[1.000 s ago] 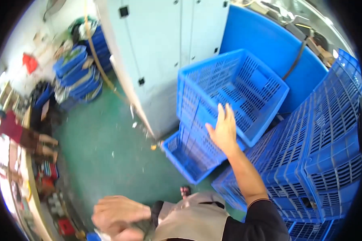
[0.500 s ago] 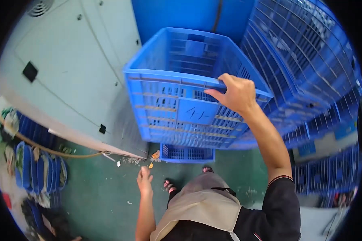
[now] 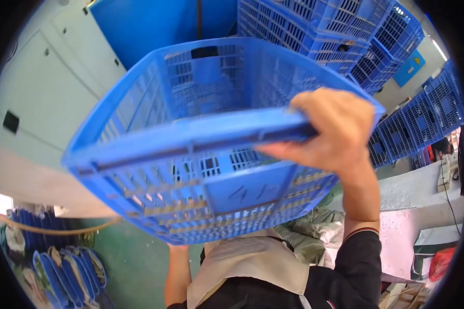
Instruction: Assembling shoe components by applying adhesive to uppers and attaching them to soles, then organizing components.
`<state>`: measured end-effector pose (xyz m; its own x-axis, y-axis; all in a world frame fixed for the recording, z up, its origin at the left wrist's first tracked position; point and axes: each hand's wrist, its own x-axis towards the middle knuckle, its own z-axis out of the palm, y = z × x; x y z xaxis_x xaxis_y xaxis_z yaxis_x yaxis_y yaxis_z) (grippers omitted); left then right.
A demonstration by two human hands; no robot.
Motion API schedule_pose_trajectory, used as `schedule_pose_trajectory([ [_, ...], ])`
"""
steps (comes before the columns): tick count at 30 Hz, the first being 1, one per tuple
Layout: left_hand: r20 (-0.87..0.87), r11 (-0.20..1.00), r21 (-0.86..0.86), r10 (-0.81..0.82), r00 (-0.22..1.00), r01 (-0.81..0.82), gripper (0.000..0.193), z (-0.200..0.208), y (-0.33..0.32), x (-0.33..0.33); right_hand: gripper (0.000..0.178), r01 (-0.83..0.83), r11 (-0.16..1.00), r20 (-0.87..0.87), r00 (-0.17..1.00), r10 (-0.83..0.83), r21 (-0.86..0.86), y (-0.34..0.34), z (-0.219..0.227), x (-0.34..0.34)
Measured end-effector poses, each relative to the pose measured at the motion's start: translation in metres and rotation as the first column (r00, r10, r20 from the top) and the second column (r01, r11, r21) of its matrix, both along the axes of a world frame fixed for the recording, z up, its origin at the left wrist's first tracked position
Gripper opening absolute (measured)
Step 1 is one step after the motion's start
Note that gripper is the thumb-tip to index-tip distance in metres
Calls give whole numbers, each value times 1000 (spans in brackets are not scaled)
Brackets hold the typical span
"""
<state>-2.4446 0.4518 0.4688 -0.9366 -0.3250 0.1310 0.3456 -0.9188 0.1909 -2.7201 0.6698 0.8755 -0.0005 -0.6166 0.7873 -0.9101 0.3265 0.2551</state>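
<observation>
The blue crate (image 3: 247, 190) is directly forward of the torso, its near wall running left to right across the body and partly overlapping the apron (image 3: 247, 257) in view. The near rim slants, its right end higher in view than its left. The long axis appears to run outward, away from the body; foreshortening prevents confirmation.

The right hand (image 3: 335, 126) is clearly in contact: it is closed around the near rim toward its right end, fingers over the top, thumb below along the outer face. The left hand (image 3: 179, 248) is at the lower edge, left of centre, and mostly hidden by the crate; its grip and contact cannot be determined.

Crate construction: blue plastic, open-topped, slotted walls, raised ribs, and a solid centre panel bearing dark handwritten marks. The far wall has a handle opening. A pale cabinet (image 3: 51, 87) is to the left; stacked blue crates (image 3: 340, 38) are beyond, to the right.
</observation>
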Motion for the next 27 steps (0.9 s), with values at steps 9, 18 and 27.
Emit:
schedule_pose_trajectory([
  [9,628,927,357,-146,764,-117,20,19,-27,180,35,157,985,187,968,-167,67,-4,26,177],
  [18,221,882,-113,-427,877,458,70,125,-100,304,43,652,747,381,662,-646,133,43,55,313],
  [27,574,579,-188,-590,567,793,86,34,-138,236,38,768,562,409,427,-806,306,95,1,358],
])
